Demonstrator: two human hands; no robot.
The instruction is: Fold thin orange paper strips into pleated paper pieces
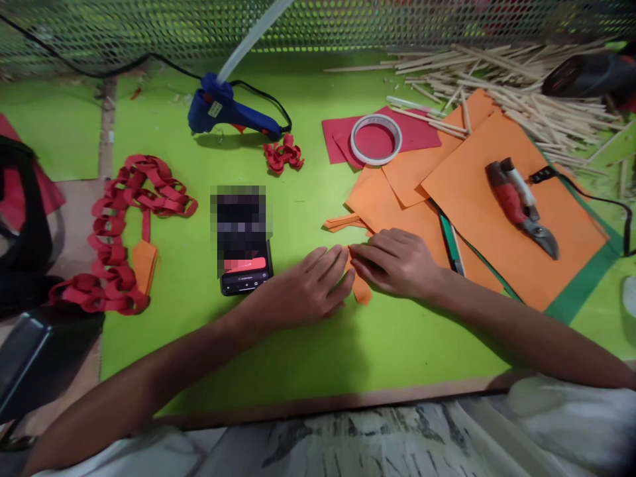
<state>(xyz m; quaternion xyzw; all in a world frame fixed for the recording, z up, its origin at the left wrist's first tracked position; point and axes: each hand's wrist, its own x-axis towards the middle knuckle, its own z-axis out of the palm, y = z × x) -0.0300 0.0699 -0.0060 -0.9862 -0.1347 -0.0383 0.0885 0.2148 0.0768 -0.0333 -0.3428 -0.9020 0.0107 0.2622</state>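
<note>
At the middle of the green table, my left hand [318,285] and my right hand [397,262] meet over a small orange paper piece [362,291]. Fingertips of both hands are pressed together on its upper end, while its rounded lower end sticks out below them. The fingers hide most of the upper part. Just behind my right hand lie narrow folded orange paper strips [342,222], beside larger orange paper sheets [397,205]. To the left of my left hand is a phone [246,281], its screen partly blurred out.
A red paper chain [106,245] with an orange paper tag [144,262] lies at left. Behind are a blue glue gun [213,109], a red paper piece [283,156] and a tape roll [376,139]. Right: pruning shears [521,209], a cutter [451,242], wooden sticks [497,73].
</note>
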